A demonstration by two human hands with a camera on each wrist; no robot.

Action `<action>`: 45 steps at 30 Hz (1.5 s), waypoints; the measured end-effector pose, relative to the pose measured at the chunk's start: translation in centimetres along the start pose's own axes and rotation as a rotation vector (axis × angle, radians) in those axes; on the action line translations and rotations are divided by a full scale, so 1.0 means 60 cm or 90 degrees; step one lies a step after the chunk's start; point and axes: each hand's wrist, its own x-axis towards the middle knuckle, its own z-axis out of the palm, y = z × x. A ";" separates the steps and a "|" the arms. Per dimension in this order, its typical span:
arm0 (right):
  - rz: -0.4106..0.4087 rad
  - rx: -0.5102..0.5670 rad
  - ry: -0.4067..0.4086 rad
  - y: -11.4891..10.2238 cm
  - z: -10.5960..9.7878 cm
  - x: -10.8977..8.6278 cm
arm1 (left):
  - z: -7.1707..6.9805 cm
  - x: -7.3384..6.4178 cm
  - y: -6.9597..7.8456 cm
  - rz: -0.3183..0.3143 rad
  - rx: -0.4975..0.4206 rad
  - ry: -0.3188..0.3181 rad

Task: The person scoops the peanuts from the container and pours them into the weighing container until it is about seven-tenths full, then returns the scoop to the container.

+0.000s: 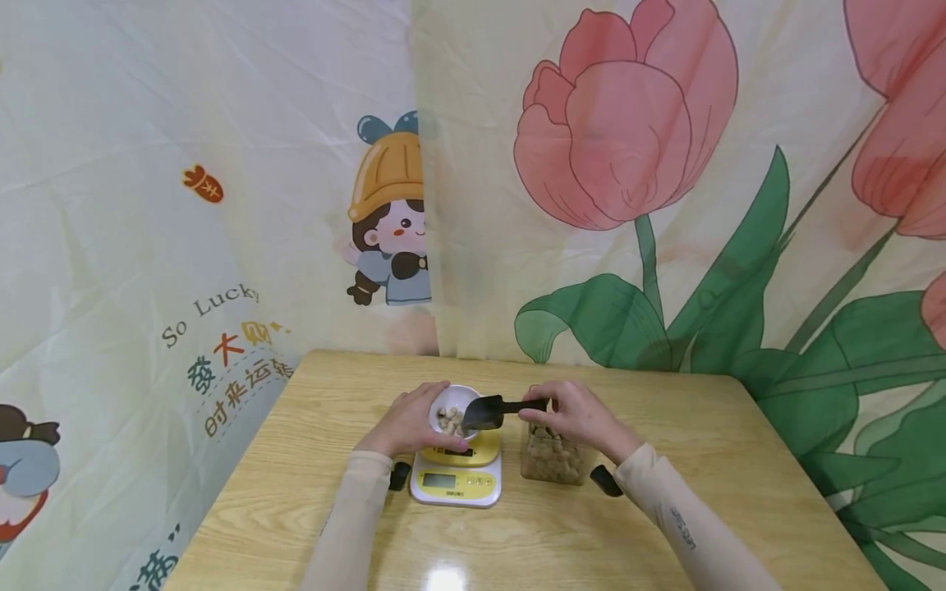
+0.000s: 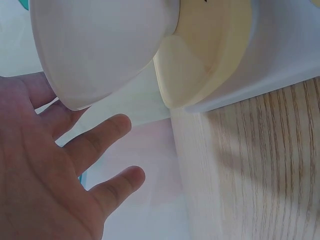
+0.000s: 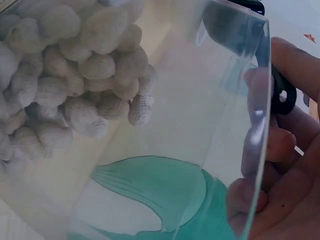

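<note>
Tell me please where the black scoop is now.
In the head view, the right hand holds the scoop at the right rim of the white bowl.

Left hand (image 2: 52, 155) in at eight o'clock, two fingers tucked behind the white bowl (image 2: 102, 45) at eleven, two more spread clear! Pale yellow platform (image 2: 197, 65) on its white base (image 2: 280, 52) at one, wood-grain tabletop (image 2: 265, 160) at four.

white bowl (image 1: 461, 395) — peanuts (image 1: 450, 422) inside; black scoop (image 1: 485, 413) at rim
</note>
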 end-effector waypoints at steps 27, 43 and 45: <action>0.061 0.181 0.185 0.033 0.014 -0.061 | 0.015 0.006 -0.014 0.005 -0.023 0.007; 0.086 0.210 0.280 0.096 -0.048 -0.144 | 0.013 0.002 -0.013 -0.007 -0.032 0.013; 0.087 0.175 0.288 0.106 -0.069 -0.156 | 0.012 0.002 -0.012 -0.008 -0.029 0.010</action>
